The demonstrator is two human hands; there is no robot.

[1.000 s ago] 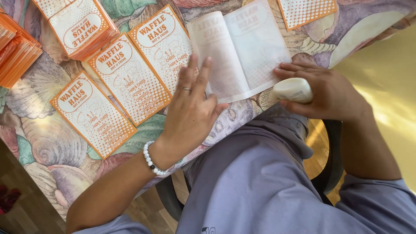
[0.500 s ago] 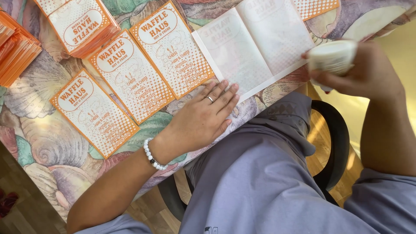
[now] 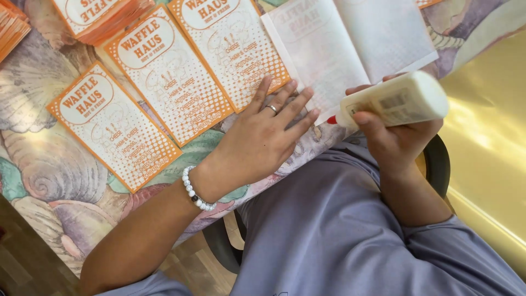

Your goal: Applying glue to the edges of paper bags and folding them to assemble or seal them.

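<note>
My left hand [image 3: 263, 134] lies flat with fingers spread on the table, its fingertips on the lower edge of an orange-and-white printed card [image 3: 230, 49] and the near corner of an unfolded white sheet [image 3: 339, 49]. A ring sits on one finger and a white bead bracelet on the wrist. My right hand [image 3: 397, 137] grips a white glue bottle [image 3: 394, 101] held on its side, its red tip pointing left toward the sheet's near edge.
Two more orange cards [image 3: 164, 77] [image 3: 112, 123] lie side by side on the shell-patterned tablecloth [image 3: 44, 175]. Stacks of orange cards [image 3: 101, 16] sit at the far left. My lap in grey-blue cloth and a chair fill the foreground; a yellow surface [image 3: 487, 142] lies to the right.
My right hand has brought the glue bottle down and turned it sideways, tip toward the white sheet. My left hand has slid up onto the card and sheet edges.
</note>
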